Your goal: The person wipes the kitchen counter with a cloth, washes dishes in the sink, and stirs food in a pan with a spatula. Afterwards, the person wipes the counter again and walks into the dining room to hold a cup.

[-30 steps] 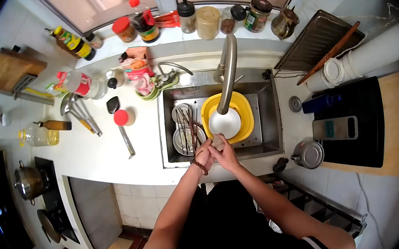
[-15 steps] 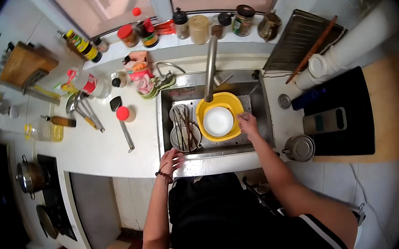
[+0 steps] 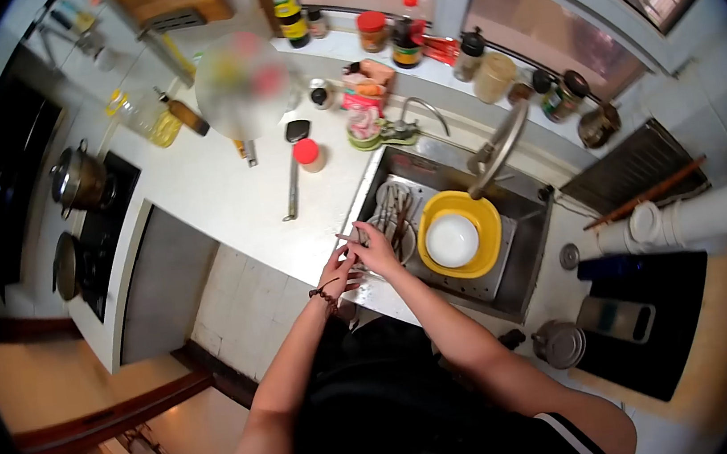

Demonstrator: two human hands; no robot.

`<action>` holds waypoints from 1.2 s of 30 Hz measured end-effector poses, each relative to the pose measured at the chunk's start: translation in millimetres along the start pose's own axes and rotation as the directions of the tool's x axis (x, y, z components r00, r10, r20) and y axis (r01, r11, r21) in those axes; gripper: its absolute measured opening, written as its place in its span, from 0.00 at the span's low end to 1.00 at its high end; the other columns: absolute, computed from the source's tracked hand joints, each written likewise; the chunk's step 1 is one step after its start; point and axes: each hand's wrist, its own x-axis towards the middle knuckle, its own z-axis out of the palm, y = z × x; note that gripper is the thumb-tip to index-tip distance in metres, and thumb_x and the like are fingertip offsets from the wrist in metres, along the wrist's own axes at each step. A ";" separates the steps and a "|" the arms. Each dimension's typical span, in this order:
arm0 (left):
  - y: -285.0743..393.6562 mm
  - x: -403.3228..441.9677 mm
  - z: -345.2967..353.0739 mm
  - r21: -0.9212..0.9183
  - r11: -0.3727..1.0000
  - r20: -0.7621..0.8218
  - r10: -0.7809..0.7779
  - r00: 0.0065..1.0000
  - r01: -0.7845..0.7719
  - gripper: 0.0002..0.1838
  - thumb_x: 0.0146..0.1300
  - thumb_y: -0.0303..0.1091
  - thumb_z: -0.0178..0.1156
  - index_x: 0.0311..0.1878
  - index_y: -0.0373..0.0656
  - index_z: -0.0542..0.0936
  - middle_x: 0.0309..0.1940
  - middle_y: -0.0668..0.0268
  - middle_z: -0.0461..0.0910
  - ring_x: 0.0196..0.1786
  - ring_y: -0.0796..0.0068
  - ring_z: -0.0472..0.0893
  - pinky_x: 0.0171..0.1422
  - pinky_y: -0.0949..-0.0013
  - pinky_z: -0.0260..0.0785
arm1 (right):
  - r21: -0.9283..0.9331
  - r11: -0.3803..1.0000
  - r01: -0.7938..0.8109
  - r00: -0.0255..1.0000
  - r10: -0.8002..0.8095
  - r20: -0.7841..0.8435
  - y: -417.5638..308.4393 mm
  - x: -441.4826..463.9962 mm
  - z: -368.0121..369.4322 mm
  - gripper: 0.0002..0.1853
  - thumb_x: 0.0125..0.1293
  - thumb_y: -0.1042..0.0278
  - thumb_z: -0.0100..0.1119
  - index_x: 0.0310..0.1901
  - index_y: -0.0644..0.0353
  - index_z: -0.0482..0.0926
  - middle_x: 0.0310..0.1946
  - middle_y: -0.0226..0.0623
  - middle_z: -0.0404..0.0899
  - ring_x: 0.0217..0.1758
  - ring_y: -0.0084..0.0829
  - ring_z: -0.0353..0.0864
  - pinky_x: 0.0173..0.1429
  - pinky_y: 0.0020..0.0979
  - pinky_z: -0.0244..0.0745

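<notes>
White countertop [image 3: 226, 202] is running along beside the steel sink [image 3: 530, 253], and we are leaning over the sink's near left corner. We are bringing our left hand [image 3: 336, 275] and right hand [image 3: 372, 249] close together at the front edge, the left fingers spreading a little, the right fingers bending towards them. Whether we are pinching something small between them, we cannot tell.

The chopsticks [image 3: 401, 216] are lying in a loose bundle over white dishes [image 3: 409, 247] in the sink, just beyond and to the right of our right hand, which is the nearer one. Their long axis is pointing mostly away from our body, leaning slightly right at the far end. Our left hand is sitting farther off, on the countertop side.

Past the chopsticks, to the right, the yellow basin [image 3: 490, 221] is holding a white bowl [image 3: 452, 240], with the faucet [image 3: 507, 146] arching near its far rim. Both hands are staying apart from that basin, our right forearm passing in front of it.
</notes>
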 end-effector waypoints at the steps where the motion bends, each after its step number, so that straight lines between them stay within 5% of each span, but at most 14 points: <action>1: 2.1 -3.5 -11.6 -0.016 1.000 -0.025 0.011 1.000 -0.011 0.29 0.74 0.54 0.57 0.74 0.58 0.66 0.55 0.67 0.81 0.44 0.73 0.83 0.43 0.68 0.78 | 0.013 1.000 0.008 0.999 -0.008 0.053 -12.2 7.9 10.4 0.29 0.65 0.64 0.69 0.66 0.63 0.73 0.60 0.49 0.79 0.59 0.39 0.81 0.63 0.37 0.76; 4: 0.3 -7.8 -48.8 -0.040 0.998 -0.066 0.048 0.997 -0.051 0.29 0.75 0.50 0.57 0.76 0.61 0.65 0.59 0.66 0.81 0.44 0.71 0.83 0.44 0.66 0.78 | -0.219 0.965 0.145 0.989 -0.134 0.063 -33.1 16.3 36.9 0.30 0.64 0.64 0.70 0.66 0.63 0.73 0.62 0.54 0.76 0.67 0.47 0.75 0.69 0.42 0.72; 5: -3.0 -4.1 -60.9 -0.052 0.996 -0.076 0.063 0.995 -0.067 0.29 0.75 0.50 0.57 0.76 0.61 0.65 0.59 0.66 0.81 0.44 0.71 0.83 0.44 0.66 0.78 | -0.237 0.962 0.133 0.989 -0.111 0.102 -38.3 18.6 44.4 0.32 0.61 0.64 0.71 0.67 0.62 0.73 0.66 0.57 0.71 0.73 0.53 0.68 0.74 0.44 0.66; 9: -13.0 3.2 -96.1 -0.055 0.998 -0.112 -0.032 0.993 0.026 0.30 0.74 0.48 0.59 0.75 0.57 0.65 0.61 0.64 0.78 0.48 0.69 0.82 0.47 0.64 0.78 | -0.252 0.931 0.264 0.959 -0.226 0.170 -39.9 23.8 70.2 0.34 0.57 0.66 0.72 0.67 0.58 0.74 0.71 0.60 0.64 0.77 0.56 0.62 0.77 0.43 0.63; 11: -28.5 9.1 -115.8 -0.077 0.997 -0.096 -0.003 0.995 -0.004 0.30 0.73 0.50 0.59 0.74 0.55 0.65 0.60 0.64 0.78 0.48 0.68 0.84 0.47 0.63 0.79 | -0.313 0.934 0.175 0.976 -0.122 0.180 -29.5 23.4 86.0 0.33 0.57 0.70 0.71 0.66 0.55 0.75 0.72 0.65 0.59 0.73 0.56 0.67 0.74 0.44 0.67; 17: -72.9 20.4 -205.2 -0.153 0.984 0.006 -0.089 0.996 0.089 0.25 0.74 0.54 0.58 0.65 0.48 0.74 0.56 0.64 0.80 0.48 0.69 0.84 0.49 0.62 0.81 | -0.600 0.746 0.290 0.954 -0.170 0.249 3.2 20.9 116.0 0.31 0.56 0.71 0.69 0.64 0.46 0.77 0.71 0.66 0.61 0.72 0.64 0.66 0.74 0.47 0.68; 21: -79.5 3.7 -296.1 -0.157 0.984 -0.054 -0.096 0.994 0.087 0.23 0.75 0.52 0.57 0.62 0.47 0.75 0.51 0.66 0.81 0.48 0.71 0.83 0.47 0.64 0.80 | -0.661 0.721 0.207 0.971 -0.235 0.049 -59.3 5.4 139.5 0.28 0.59 0.69 0.67 0.63 0.50 0.78 0.64 0.59 0.73 0.68 0.61 0.70 0.72 0.49 0.69; 23: -89.2 -4.4 -349.4 -0.233 0.972 -0.128 -0.074 0.989 0.042 0.22 0.74 0.52 0.58 0.61 0.47 0.75 0.51 0.67 0.81 0.46 0.72 0.83 0.44 0.66 0.79 | -0.649 0.686 0.328 0.935 -0.334 0.119 -77.6 5.6 150.3 0.25 0.59 0.68 0.66 0.61 0.54 0.79 0.61 0.64 0.73 0.66 0.63 0.72 0.70 0.50 0.69; 27: -119.4 -16.1 -443.1 -0.303 0.953 -0.264 -0.060 0.963 -0.024 0.24 0.72 0.56 0.59 0.58 0.46 0.76 0.46 0.68 0.83 0.41 0.76 0.82 0.39 0.70 0.76 | -0.661 0.733 0.157 0.963 -0.262 -0.061 -60.8 23.1 173.6 0.25 0.59 0.73 0.64 0.60 0.68 0.77 0.53 0.55 0.79 0.56 0.54 0.78 0.65 0.46 0.73; 30: -117.1 -45.7 -484.5 -0.371 0.927 -0.345 -0.090 0.934 -0.048 0.24 0.71 0.55 0.60 0.57 0.45 0.76 0.45 0.66 0.83 0.39 0.75 0.81 0.39 0.70 0.76 | -0.719 0.689 0.094 0.977 -0.201 -0.065 -79.3 46.5 204.9 0.24 0.60 0.72 0.65 0.59 0.67 0.78 0.52 0.53 0.80 0.53 0.49 0.81 0.61 0.43 0.75; 35: -171.1 -57.5 -520.7 -0.512 0.855 -0.374 -0.140 0.917 -0.079 0.26 0.71 0.55 0.62 0.58 0.42 0.75 0.44 0.62 0.83 0.37 0.73 0.83 0.35 0.69 0.77 | -0.707 0.680 0.192 0.980 -0.172 0.101 -110.3 81.5 282.4 0.19 0.62 0.75 0.63 0.56 0.66 0.79 0.49 0.47 0.82 0.43 0.39 0.84 0.46 0.38 0.79; 36: -178.6 -61.3 -526.3 -0.555 0.832 -0.344 -0.202 0.917 -0.025 0.24 0.71 0.54 0.61 0.58 0.45 0.75 0.47 0.63 0.83 0.41 0.71 0.84 0.41 0.65 0.78 | -0.659 0.709 0.249 0.968 -0.190 0.162 -102.1 94.9 294.4 0.18 0.62 0.75 0.64 0.55 0.66 0.80 0.48 0.46 0.82 0.41 0.39 0.84 0.45 0.38 0.80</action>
